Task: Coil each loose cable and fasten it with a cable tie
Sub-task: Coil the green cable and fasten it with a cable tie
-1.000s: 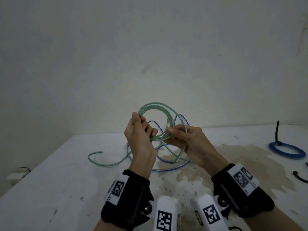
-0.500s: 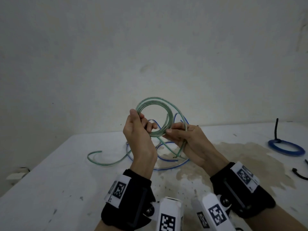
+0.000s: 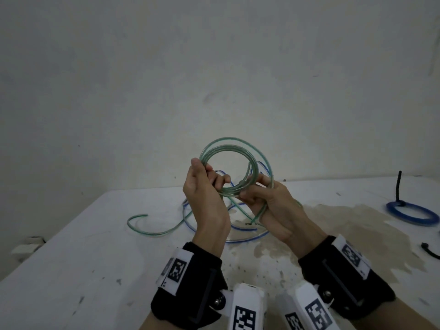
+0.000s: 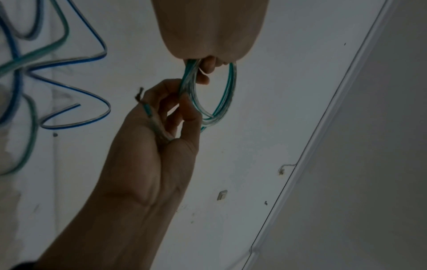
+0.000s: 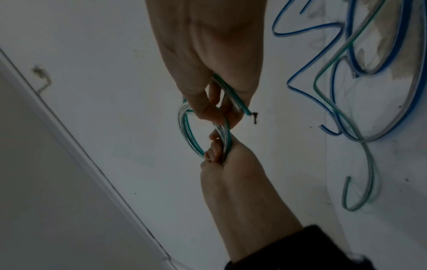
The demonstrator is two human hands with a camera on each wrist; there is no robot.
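Above a white table [image 3: 71, 270], its matt top scuffed, speckled and marked by a wide brownish stain [image 3: 352, 225], both hands hold a green cable [image 3: 228, 148] in the air in front of a plain pale wall [image 3: 214, 67]. The cable is glossy, translucent tubing with a green stripe, wound into a few round, springy loops. The left hand [image 3: 204, 201] grips the loops' left side with curled fingers; the right hand [image 3: 269, 206] pinches the bundle at its lower right, and the cable's frayed cut end pokes out below its palm. The cable's tail drops to the table and ends in a hook-shaped curl. A loose blue cable [image 3: 240, 236] sprawls beneath the hands. At far right lies a blue coil [image 3: 412, 214] already bound by a stiff black cable tie [image 3: 398, 186] standing upright.
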